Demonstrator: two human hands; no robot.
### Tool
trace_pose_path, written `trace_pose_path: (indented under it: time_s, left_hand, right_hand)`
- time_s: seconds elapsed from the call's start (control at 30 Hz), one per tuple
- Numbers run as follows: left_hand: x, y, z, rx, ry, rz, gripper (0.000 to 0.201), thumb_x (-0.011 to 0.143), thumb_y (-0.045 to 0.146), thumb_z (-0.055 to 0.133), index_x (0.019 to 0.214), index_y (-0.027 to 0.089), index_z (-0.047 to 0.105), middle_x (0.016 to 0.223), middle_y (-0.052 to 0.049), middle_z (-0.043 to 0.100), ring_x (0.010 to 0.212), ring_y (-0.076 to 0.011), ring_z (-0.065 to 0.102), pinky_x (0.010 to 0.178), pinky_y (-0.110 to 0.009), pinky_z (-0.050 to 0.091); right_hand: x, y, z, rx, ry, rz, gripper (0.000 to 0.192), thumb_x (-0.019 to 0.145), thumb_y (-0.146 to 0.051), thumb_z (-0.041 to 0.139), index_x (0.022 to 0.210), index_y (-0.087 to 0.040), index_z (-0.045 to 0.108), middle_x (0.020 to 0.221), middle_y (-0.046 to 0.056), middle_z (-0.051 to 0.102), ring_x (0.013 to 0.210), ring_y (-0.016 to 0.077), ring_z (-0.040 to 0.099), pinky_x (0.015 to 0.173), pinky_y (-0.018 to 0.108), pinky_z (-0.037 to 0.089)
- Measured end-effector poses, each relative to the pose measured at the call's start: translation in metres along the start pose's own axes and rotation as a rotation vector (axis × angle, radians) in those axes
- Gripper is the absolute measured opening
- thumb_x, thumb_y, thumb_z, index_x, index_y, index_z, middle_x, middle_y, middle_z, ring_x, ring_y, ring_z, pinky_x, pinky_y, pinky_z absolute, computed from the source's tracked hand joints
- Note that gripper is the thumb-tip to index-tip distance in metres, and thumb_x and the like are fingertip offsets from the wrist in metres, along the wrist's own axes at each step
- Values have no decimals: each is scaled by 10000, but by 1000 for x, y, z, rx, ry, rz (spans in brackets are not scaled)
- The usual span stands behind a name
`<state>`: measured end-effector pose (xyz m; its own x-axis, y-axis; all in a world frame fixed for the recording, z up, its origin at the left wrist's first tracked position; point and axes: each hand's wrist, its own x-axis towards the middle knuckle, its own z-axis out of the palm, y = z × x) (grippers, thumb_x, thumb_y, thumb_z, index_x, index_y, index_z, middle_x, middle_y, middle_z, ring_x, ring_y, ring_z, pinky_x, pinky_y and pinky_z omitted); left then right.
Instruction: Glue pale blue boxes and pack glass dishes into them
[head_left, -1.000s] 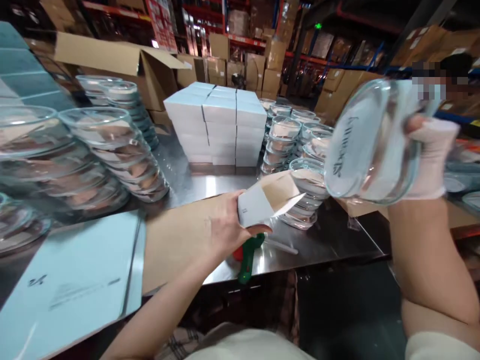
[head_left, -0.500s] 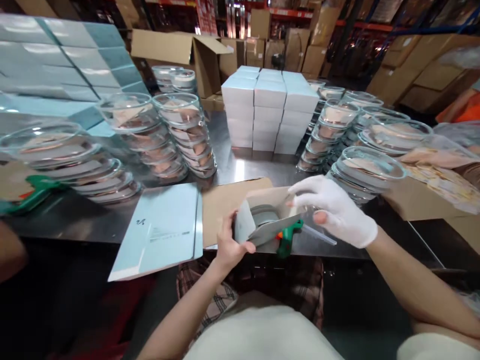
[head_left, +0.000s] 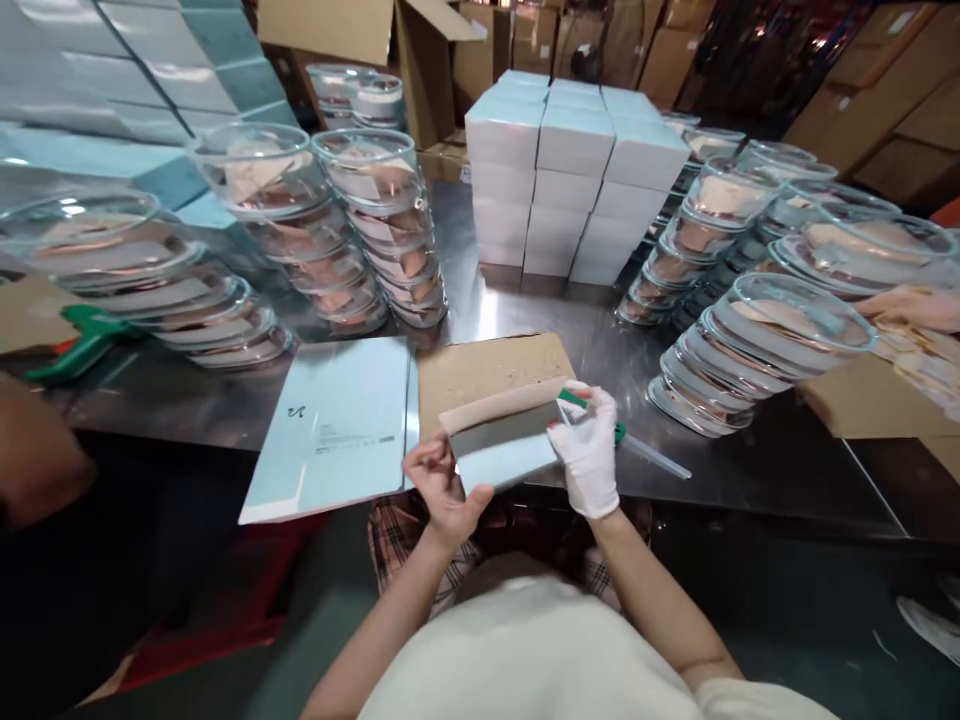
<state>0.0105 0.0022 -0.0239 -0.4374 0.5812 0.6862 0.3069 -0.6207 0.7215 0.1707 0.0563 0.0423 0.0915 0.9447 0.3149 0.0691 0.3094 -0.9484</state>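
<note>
The left hand (head_left: pixel 444 487), bare, grips the near-left corner of a small pale-blue box (head_left: pixel 504 447), fingers curled closed on its edge. The right hand (head_left: pixel 589 450), in a white glove, is clamped on the right end of the same box, fingers wrapped over the top and thumb side toward the near edge. The box lies between the two hands, held at the near edge of the worktop (head_left: pixel 750 470), just above the person's lap. Its brown-lined flap (head_left: pixel 499 405) stands along the far side, tilted up and away from the hands.

Just beyond the right hand, a green-handled tool (head_left: pixel 619 433) lies on the worktop, mostly hidden behind the glove, with a thin clear rod (head_left: pixel 654 456) extending right from it. Directly beyond the box lies a flat brown cardboard sheet (head_left: pixel 487 365). Touching its left side is a flat pale-blue carton blank (head_left: pixel 337 425) that overhangs the near edge of the worktop.

To the right, tilted stacks of clear glass bowls (head_left: pixel 757 350) lean toward the far right. To the left and far left, further glass bowl stacks (head_left: pixel 375 220) stand with brown paper between the bowls. At far centre a block of stacked white boxes (head_left: pixel 574 180) stands between the bowl groups. A second green tool (head_left: pixel 82 340) lies at the left edge of the worktop. Open brown cartons (head_left: pixel 360 30) stand at the far side.
</note>
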Motion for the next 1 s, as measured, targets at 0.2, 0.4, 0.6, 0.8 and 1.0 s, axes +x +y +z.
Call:
trace_pose_path:
  time_s: [0.2, 0.4, 0.6, 0.8, 1.0]
  left_hand:
    - [-3, -17, -14, 215, -61, 100, 612, 850, 821, 616, 940, 229, 741, 1019, -89, 687, 1138, -298, 682, 994, -455, 560]
    - [-11, -34, -27, 184, -127, 187, 615, 719, 779, 797, 1040, 255, 762, 921, -46, 673, 1166, -300, 654, 1104, -442, 486]
    - [4, -18, -18, 215, -76, 154, 378, 809, 563, 813, 971, 247, 686, 882, -9, 655, 937, -234, 672, 1029, -448, 524]
    - [25, 22, -9, 157, -27, -326, 362, 854, 551, 774, 1018, 232, 720, 989, -40, 697, 951, -219, 670, 882, -351, 537]
    - [29, 38, 16, 151, -113, -357, 330, 843, 500, 808, 1023, 232, 740, 994, -51, 699, 938, -216, 665, 778, -308, 521]
  right_hand:
    - [0, -14, -46, -435, -29, 99, 338, 970, -555, 523, 1082, -252, 622, 1161, 117, 735, 1109, 268, 710, 995, 417, 548]
    - [1, 11, -78, -1173, -207, 762, 486, 822, -629, 707, 1020, -187, 674, 1029, 203, 769, 1024, 398, 747, 921, 493, 539]
    - [-8, 41, -78, -339, 94, 741, 326, 611, -461, 755, 746, -209, 599, 614, 41, 644, 601, 233, 636, 590, 344, 505]
    - [-19, 6, -82, -111, 250, 381, 408, 664, -472, 805, 924, -243, 589, 762, -1, 702, 633, 184, 639, 631, 342, 560]
    - [-30, -38, -83, -199, -108, 208, 256, 862, -484, 712, 993, -265, 723, 683, 0, 693, 540, 197, 597, 544, 362, 548]
